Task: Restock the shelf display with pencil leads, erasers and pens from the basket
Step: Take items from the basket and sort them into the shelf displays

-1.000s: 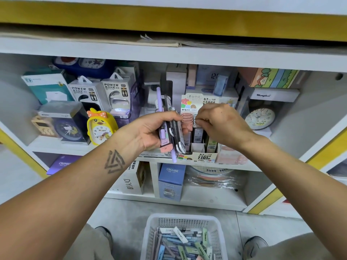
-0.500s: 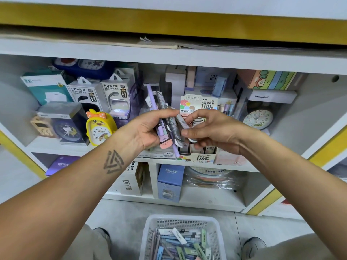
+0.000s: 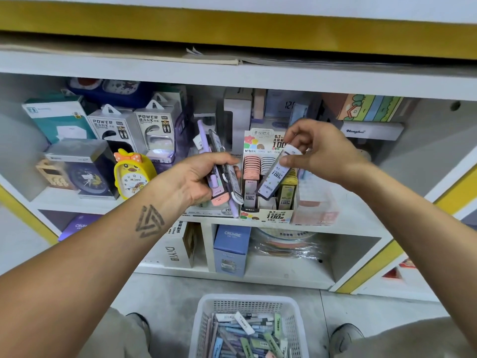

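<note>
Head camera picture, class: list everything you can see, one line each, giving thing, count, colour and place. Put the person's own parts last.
Lead display box: one, white with printing, middle shelf; holds rows of pink, grey and yellow lead cases.
Blue lead case: one, pale blue, tilted above the display box.
Bundle of stationery: several pieces, purple, pink and dark, left of the display box.
Basket: one, white, on the floor; full of mixed stationery.
Duck clock: one, yellow, middle shelf at left.
Power bank boxes: two, white, behind the duck clock.
CRUHRE box: one, blue, lower shelf.
Shoes: two, grey, beside the basket.
Left hand: grips the bundle of stationery.
Right hand: pinches the blue lead case.
</note>
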